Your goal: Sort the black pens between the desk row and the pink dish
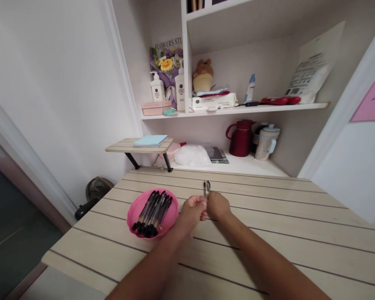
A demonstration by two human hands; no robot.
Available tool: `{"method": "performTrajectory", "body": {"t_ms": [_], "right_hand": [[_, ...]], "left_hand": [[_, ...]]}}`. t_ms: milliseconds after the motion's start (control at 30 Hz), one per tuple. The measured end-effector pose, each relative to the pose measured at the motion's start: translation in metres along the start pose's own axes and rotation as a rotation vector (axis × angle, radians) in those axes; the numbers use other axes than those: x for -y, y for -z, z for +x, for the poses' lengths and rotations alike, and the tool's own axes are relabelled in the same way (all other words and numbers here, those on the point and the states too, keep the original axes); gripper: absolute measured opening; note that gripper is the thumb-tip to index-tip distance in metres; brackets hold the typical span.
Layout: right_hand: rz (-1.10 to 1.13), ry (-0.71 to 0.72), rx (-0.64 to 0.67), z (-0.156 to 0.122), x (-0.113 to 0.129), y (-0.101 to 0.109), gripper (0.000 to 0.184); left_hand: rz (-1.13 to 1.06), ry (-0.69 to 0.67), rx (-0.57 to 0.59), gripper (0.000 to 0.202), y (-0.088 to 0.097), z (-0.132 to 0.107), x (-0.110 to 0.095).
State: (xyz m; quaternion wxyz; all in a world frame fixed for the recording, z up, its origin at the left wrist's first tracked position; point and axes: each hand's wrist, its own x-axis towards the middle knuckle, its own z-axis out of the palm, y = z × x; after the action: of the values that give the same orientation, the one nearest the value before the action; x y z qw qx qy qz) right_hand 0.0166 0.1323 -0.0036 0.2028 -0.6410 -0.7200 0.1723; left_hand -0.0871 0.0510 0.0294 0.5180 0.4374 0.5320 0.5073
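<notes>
My left hand (193,208) and my right hand (218,205) meet over the wooden table (268,225), both curled closed. A black pen (206,188) sticks upright out of my right fist, its clip and cap end showing. My left fingers pinch at the pen's lower part, hidden between the hands. A pink bowl (134,208) with several black pens (152,213) lies just left of my left hand.
A small raised shelf (125,146) with a blue notebook (150,140) stands at the table's far left. Behind the table, wall shelves hold a red kettle (240,138), a pale jug (265,142), bottles and a flower bouquet. A fan (95,192) sits on the floor to the left.
</notes>
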Motion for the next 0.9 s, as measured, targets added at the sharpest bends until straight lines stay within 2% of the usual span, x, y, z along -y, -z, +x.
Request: {"method": "performTrajectory", "body": {"t_ms": [100,233,300,400,467,567,633,733,800,900], "right_hand": [[-0.018,-0.021,0.011,0.009,0.010,-0.005,0.017],[0.033,-0.015,0.003,0.008,0.008,-0.005,0.021],[0.076,0.008,0.006,-0.001,0.005,-0.006,0.024],[0.182,0.094,0.021,-0.020,-0.001,-0.007,0.024],[0.283,0.189,0.042,-0.032,-0.006,-0.006,0.023],[0.432,0.284,0.135,-0.037,-0.016,-0.001,0.019],[0.470,0.238,0.117,-0.027,-0.022,0.005,0.016],[0.356,0.079,-0.085,-0.001,-0.026,0.010,0.012],[0.246,-0.003,-0.149,0.017,-0.022,0.009,0.024],[0.112,-0.088,-0.142,0.035,-0.010,0.001,0.037]], "left_hand": [[-0.107,0.019,-0.125,0.023,-0.013,0.012,0.019],[-0.168,0.013,-0.233,0.025,-0.009,0.020,0.039],[-0.267,0.037,-0.198,0.029,-0.004,0.022,0.042],[-0.418,0.104,-0.058,0.035,-0.001,0.023,0.041],[-0.490,0.137,0.000,0.032,-0.001,0.024,0.040],[-0.575,0.179,0.013,0.023,-0.001,0.025,0.040],[-0.598,0.211,-0.008,0.020,-0.001,0.025,0.041],[-0.586,0.227,-0.046,0.020,-0.001,0.025,0.043],[-0.562,0.199,-0.053,0.023,-0.001,0.025,0.045],[-0.511,0.135,-0.041,0.030,-0.004,0.024,0.049]]}}
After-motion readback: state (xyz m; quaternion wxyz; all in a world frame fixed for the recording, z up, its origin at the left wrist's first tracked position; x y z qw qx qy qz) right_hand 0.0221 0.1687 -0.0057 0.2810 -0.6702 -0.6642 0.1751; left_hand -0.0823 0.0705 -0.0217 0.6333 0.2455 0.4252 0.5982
